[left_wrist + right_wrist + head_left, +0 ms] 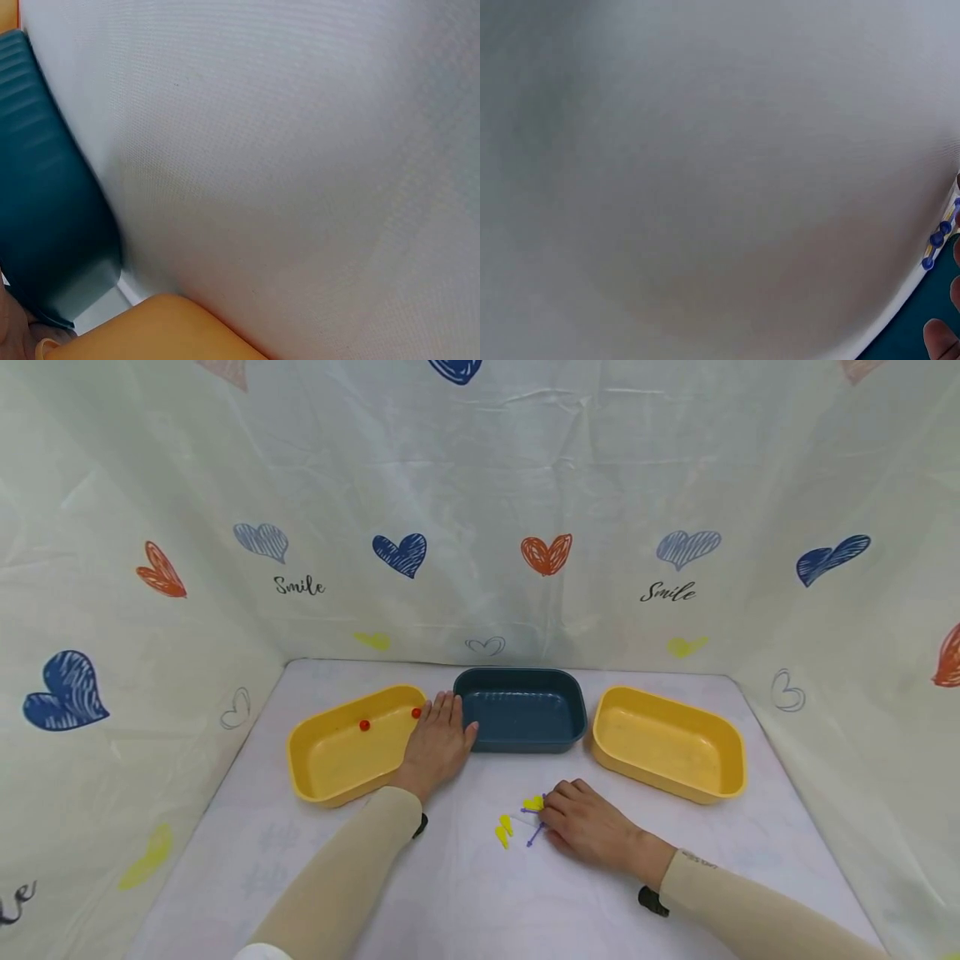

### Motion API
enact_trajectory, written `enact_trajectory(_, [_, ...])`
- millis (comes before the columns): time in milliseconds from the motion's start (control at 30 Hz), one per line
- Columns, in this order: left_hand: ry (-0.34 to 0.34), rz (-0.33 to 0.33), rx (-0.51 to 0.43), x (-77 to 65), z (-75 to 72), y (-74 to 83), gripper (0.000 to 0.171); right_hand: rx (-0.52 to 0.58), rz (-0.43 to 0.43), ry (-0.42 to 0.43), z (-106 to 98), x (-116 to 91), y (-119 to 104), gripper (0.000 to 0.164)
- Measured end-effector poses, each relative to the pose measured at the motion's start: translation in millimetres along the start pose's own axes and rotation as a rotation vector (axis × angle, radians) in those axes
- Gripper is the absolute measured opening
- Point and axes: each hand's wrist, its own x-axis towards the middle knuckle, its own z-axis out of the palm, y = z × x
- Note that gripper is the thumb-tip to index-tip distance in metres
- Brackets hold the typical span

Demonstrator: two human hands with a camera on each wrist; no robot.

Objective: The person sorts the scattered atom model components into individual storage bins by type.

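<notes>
My left hand point(437, 743) lies over the right end of the left yellow tray point(330, 760), its fingers straight and together, the thumb at the dark blue tray point(521, 714). Two small red balls point(364, 725) sit in the yellow tray, one close to the fingertips. On the table, my right hand point(588, 827) bends its fingers down at small purple-blue sticks point(536, 835) with knobbed ends and yellow pieces point(534, 803). Its fingertips are hidden in the head view, and I cannot tell whether they pinch a stick. More yellow pieces point(502, 837) lie just left of it.
Another yellow tray point(667, 739) stands at the right, angled beside the dark blue tray. A white cloth point(480, 910) covers the table. White curtains point(600, 468) printed with hearts rise behind and at both sides.
</notes>
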Motion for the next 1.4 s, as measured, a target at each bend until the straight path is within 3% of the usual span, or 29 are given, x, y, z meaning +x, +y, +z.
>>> enact_trajectory(300, [-0.010, 0.003, 0.009, -0.5, -0.6, 0.4, 0.071, 0.015, -0.016, 0.034, 1.6, 1.9, -5.4, 0.018])
enact_trajectory(533, [-0.013, -0.003, -0.015, -0.6, 0.4, 0.9, 0.071, 0.017, 0.025, 0.028, -1.7, -1.2, -4.6, 0.018])
enact_trajectory(767, [-0.019, 0.001, 0.012, -1.4, -1.5, 0.7, 0.071, -0.005, 0.058, 0.110, -9.1, 1.1, 2.4, 0.022])
enact_trajectory(967, [-0.009, 0.007, -0.001, -1.9, -1.7, 0.4, 0.071, -0.058, 0.131, 0.193, -25.0, 14.0, 21.5, 0.017])
enact_trajectory(1400, [0.002, 0.008, 0.011, -1.5, -1.1, 0.9, 0.071, -0.173, 0.317, 0.189, -46.2, 61.9, 86.6, 0.018])
